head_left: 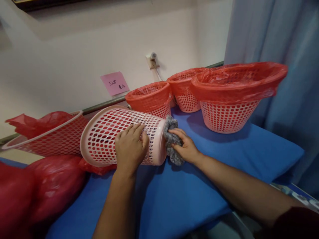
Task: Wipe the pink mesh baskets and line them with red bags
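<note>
A pale pink perforated plastic basket lies on its side on the blue-covered table, its wide rim to the left and its base to the right. My left hand rests on the basket's side, fingers stretched over the holes and thumb apart. With closed fingers, my right hand holds a grey fuzzy cloth against the basket's base. The far side of the basket is hidden.
Three baskets lined with red bags, a small one, a middle one and a large one, stand behind and right. A tilted basket and filled red bags are left. A blue curtain hangs right.
</note>
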`<state>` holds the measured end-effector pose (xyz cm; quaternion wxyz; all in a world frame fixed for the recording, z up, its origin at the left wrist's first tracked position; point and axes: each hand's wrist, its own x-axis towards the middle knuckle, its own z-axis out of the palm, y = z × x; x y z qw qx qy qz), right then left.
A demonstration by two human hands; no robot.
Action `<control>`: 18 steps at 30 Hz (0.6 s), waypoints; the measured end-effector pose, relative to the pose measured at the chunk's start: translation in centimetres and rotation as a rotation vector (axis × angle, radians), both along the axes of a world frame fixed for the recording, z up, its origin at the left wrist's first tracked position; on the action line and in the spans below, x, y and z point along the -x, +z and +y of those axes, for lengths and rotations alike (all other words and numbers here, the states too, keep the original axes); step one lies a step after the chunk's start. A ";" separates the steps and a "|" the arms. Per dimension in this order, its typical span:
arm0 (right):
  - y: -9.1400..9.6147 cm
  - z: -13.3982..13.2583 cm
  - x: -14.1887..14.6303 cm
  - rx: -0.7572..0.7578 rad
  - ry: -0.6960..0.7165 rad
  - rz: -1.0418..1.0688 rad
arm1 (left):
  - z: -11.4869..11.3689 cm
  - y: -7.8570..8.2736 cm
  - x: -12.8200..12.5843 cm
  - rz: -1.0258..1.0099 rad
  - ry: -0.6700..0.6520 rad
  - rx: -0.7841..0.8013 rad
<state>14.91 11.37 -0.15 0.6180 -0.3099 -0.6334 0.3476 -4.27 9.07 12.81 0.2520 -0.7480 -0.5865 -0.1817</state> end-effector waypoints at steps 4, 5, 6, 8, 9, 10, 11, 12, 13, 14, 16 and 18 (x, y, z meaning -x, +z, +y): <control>0.9 -2.6 -1.3 -0.187 0.316 -0.262 | 0.0 -0.1 0.2 0.000 0.006 -0.004; 1.0 -3.0 -1.5 -0.183 0.377 -0.358 | 0.0 -0.1 0.2 -0.003 0.007 -0.005; 1.0 -3.2 -1.5 -0.156 0.404 -0.466 | 0.0 -0.1 0.2 -0.005 0.006 -0.004; 0.9 -3.3 -1.2 -0.034 0.363 -0.682 | 0.1 -0.2 0.3 -0.003 -0.001 -0.005; 0.7 -3.1 -1.0 0.043 0.322 -0.763 | 0.1 -0.2 0.3 -0.001 -0.004 -0.008; 0.5 -2.9 -0.8 0.124 0.275 -0.810 | 0.1 -0.2 0.3 0.002 -0.005 -0.012; 0.2 -2.6 -0.6 0.205 0.221 -0.819 | 0.1 -0.3 0.3 0.004 -0.004 -0.016; 0.0 -2.2 -0.5 0.279 0.159 -0.794 | 0.2 -0.3 0.3 0.005 -0.003 -0.020; -0.3 -1.6 -0.3 0.343 0.086 -0.743 | 0.2 -0.3 0.2 0.004 -0.002 -0.023; -0.6 -1.0 -0.2 0.398 0.003 -0.677 | 0.2 -0.3 0.2 0.002 -0.002 -0.024; -1.2 0.4 0.0 0.470 -0.166 -0.524 | 0.2 -0.3 0.2 -0.002 -0.005 -0.026; -1.6 1.7 0.2 0.478 -0.244 -0.390 | 0.2 -0.4 0.2 -0.005 -0.007 -0.031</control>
